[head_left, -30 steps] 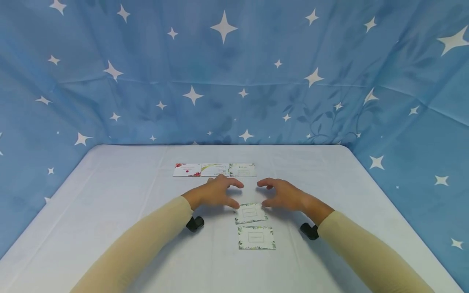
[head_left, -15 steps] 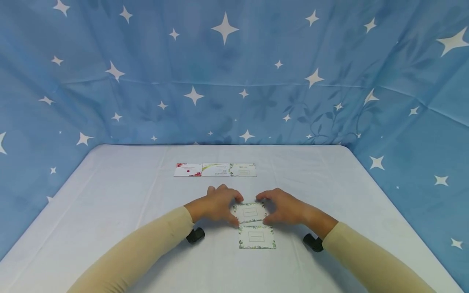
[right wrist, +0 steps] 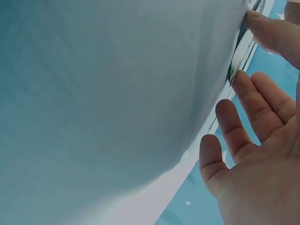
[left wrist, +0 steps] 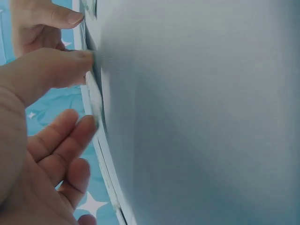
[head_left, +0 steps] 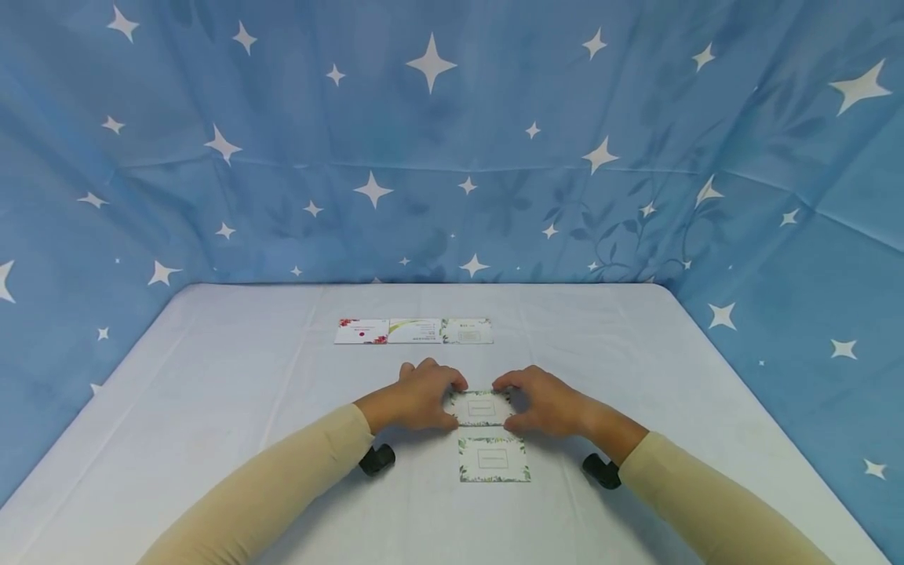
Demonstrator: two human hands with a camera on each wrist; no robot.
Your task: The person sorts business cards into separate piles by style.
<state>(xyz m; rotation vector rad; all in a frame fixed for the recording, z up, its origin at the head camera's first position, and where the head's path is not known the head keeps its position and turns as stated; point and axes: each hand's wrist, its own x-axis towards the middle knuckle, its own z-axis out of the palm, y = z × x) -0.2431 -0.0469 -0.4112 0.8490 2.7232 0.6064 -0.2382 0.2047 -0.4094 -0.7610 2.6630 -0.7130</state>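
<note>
A white business card with a leafy green border (head_left: 482, 408) lies on the table between my two hands. My left hand (head_left: 422, 397) holds its left end, thumb at the near corner and forefinger at the far corner. At the opposite end my right hand (head_left: 547, 403) grips the card the same way. Just below it, a second leafy-bordered card (head_left: 493, 459) lies flat, with a narrow gap between the two. Both wrist views show the card only edge-on, at the left hand's thumb and fingers (left wrist: 51, 140) and the right hand's fingers (right wrist: 253, 108).
Farther back, three cards lie side by side in a row: one with red flowers (head_left: 361, 331), one with a yellow-green curve (head_left: 414, 330), and one with leaves (head_left: 467, 331). A white cloth covers the table (head_left: 247, 377). Behind hangs a blue star-patterned curtain (head_left: 297, 118).
Both hands have come down toward me to the upper card's ends and closed in on it. The card, tilted before, now lies straighter, and its gap to the lower card looks even.
</note>
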